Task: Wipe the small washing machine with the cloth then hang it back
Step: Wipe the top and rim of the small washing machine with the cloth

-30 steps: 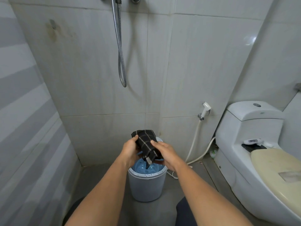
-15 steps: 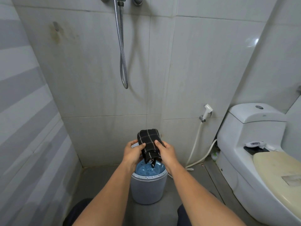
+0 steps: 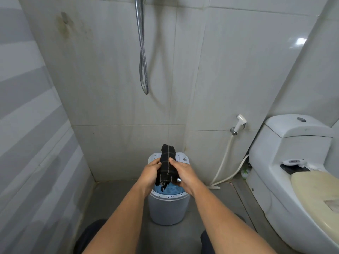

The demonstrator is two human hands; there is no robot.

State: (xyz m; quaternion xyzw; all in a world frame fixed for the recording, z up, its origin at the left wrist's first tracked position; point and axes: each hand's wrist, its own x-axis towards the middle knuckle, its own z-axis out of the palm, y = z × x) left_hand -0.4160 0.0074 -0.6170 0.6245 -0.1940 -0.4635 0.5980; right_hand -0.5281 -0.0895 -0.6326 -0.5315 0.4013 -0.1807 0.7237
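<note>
Since a second ago the two hands have drawn closer together and the cloth [image 3: 167,166] between them has been gathered from a loose, wider bundle into a narrower upright roll; the view has also tipped so that the toilet sits further to the right.

The tiled wall [image 3: 110,79] fills most of the view, pale grey with a brownish stain near the top left. The toilet [image 3: 286,162] stands at the right, white, with a cream seat lid closed and a small white device lying on a dark pad behind the seat. On the grey floor [image 3: 117,198], against the back wall, stands the small washing machine [image 3: 167,209]: a pale grey round tub, lid open, its blue drum visible from above. A metal shower hose [image 3: 143,52] hangs in a loop down the wall above it. A white bidet sprayer [image 3: 240,121] sits in its wall holder to the right, its hose trailing to the floor.

The left hand [image 3: 151,174] and right hand [image 3: 183,174] are held directly over the open drum, both clamped on the cloth from opposite sides, fingers curled round it. The cloth is black with thin light check lines; its top stands above the hands and a short dark end dangles below them toward the drum.
</note>
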